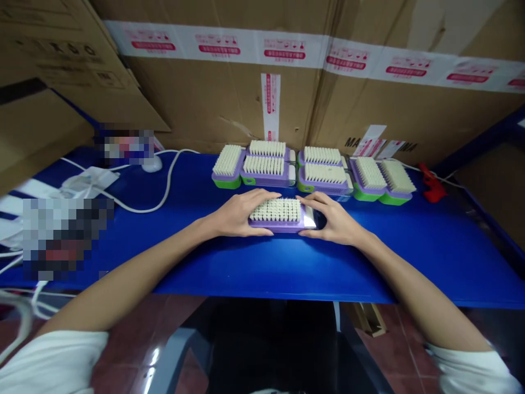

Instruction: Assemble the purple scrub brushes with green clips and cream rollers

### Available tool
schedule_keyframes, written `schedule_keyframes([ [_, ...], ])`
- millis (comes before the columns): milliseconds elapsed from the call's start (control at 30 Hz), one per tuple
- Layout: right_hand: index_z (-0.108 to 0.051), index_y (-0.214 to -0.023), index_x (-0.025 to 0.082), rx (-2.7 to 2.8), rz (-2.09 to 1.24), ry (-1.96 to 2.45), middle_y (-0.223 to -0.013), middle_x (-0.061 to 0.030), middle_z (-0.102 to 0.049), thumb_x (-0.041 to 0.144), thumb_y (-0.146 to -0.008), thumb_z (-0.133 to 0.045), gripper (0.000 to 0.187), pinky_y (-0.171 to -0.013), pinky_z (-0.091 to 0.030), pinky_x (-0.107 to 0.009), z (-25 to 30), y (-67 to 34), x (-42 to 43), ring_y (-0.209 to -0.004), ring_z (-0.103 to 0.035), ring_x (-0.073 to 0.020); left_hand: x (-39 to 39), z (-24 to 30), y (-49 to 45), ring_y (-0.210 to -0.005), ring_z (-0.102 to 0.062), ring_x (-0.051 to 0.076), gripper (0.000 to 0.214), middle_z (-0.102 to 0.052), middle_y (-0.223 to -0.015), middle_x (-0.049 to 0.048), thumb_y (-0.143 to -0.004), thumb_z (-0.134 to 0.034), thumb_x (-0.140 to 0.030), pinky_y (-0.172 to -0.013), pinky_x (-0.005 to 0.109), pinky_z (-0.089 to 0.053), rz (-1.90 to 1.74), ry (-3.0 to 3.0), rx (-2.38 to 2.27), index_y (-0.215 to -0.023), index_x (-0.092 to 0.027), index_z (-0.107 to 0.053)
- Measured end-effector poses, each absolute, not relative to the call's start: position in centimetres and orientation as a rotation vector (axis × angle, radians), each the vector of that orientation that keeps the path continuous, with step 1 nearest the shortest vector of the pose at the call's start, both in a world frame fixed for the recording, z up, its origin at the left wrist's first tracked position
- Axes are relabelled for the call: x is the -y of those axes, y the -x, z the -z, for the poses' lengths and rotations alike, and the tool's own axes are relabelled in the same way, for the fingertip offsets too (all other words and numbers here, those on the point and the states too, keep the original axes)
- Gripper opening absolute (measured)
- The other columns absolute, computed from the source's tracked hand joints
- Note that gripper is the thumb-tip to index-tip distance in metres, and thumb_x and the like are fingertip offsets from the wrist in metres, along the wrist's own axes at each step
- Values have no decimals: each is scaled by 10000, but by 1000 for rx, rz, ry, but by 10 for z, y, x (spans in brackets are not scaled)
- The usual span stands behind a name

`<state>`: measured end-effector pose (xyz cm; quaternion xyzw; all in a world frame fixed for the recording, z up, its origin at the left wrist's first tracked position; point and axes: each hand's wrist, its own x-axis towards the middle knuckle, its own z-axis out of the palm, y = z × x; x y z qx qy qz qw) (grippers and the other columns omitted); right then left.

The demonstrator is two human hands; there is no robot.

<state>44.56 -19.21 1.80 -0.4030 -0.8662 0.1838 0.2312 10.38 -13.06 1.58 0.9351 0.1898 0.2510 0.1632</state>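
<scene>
Left hand (240, 213) and right hand (333, 220) are gripping a purple scrub brush (275, 213) by opposite ends mid-frame, likely steadying it bristles-up.

The blue bench (246, 271) is backed along its far edge by a tall cardboard wall (197, 93), which is crossed by white tape (252, 49) printed in red. Near the far right corner, a dark blue bar (478, 142) is set at a slant. Below the front edge, reddish floor tiles (118, 358) and a grey armrest (174, 358) are seen. Light is reflected in streaks on the tiles and softly on the bench.
</scene>
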Motion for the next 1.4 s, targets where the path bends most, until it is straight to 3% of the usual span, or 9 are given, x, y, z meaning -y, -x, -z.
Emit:
schedule_keyframes([
  [67,-607,-1699,276,2412,-517,1122,-1468,-157,-691,617,-919,-913,905,-1232,-586,-668,-25,-449,193,-1375,-698,-393,129,-15,-105,-1357,-760,372,876,-738,-1492,214,-939,-907,-614,-1128,530,-650,-725,-2703,-471,-1611,-174,-556],
  [367,-669,-1634,232,2507,-574,1188,-1269,-131,-704,682,-884,-913,908,-1088,-652,-569,-45,-459,202,-1167,-737,-353,144,-17,-117,-1173,-784,304,667,-778,-1316,144,-883,-902,-509,-971,427,-620,-725,-2609,-512,-1401,-180,-641],
  [500,-765,-1516,268,2533,-598,1165,-1299,-130,-752,743,-920,-865,769,-1028,-675,-557,-52,-458,204,-1151,-784,-354,143,-23,-117,-1123,-765,288,714,-790,-1279,124,-792,-953,-551,-969,407,-584,-673,-2378,-566,-1345,-179,-698],
  [633,-752,-1450,280,2445,-502,1024,-1451,-133,-770,622,-1000,-841,572,-1104,-662,-551,-48,-454,203,-1309,-783,-357,136,-30,-116,-1004,-721,229,730,-791,-1186,81,-720,-1016,-566,-871,344,-555,-670,-2055,-679,-1290,-186,-762],
  [767,-689,-1345,298,2218,-362,843,-1364,-112,-792,530,-867,-1003,617,-1093,-652,-522,-37,-447,203,-1271,-781,-342,128,-31,-116,-833,-659,158,598,-775,-1005,29,-705,-1010,-474,-743,279,-503,-675,-1729,-682,-1187,-179,-814],
  [833,-681,-1283,302,2144,-327,815,-1234,-83,-799,495,-830,-1038,608,-1014,-656,-490,-33,-441,204,-1149,-788,-314,125,-29,-117,-826,-667,153,536,-781,-971,21,-676,-996,-433,-731,265,-495,-709,-1593,-695,-1120,-179,-836],
  [967,-669,-1147,291,1996,-303,845,-1085,-54,-763,351,-912,-946,368,-887,-631,-439,-28,-425,207,-995,-753,-259,125,-25,-118,-885,-716,181,484,-810,-979,31,-636,-981,-394,-773,273,-531,-745,-1465,-718,-1054,-184,-857],
  [1267,-645,-1040,290,2003,-352,903,-1031,-49,-773,320,-830,-875,313,-876,-655,-485,-26,-420,204,-946,-745,-271,127,-21,-120,-832,-694,176,441,-814,-900,22,-635,-968,-393,-760,287,-517,-824,-1507,-740,-1023,-200,-884],
  [1400,-682,-1108,281,2014,-262,872,-1066,-63,-809,301,-892,-864,283,-878,-673,-481,-26,-422,203,-962,-784,-275,126,-22,-121,-829,-687,174,430,-804,-919,34,-644,-954,-401,-738,285,-506,-811,-1508,-735,-1004,-181,-864],
])
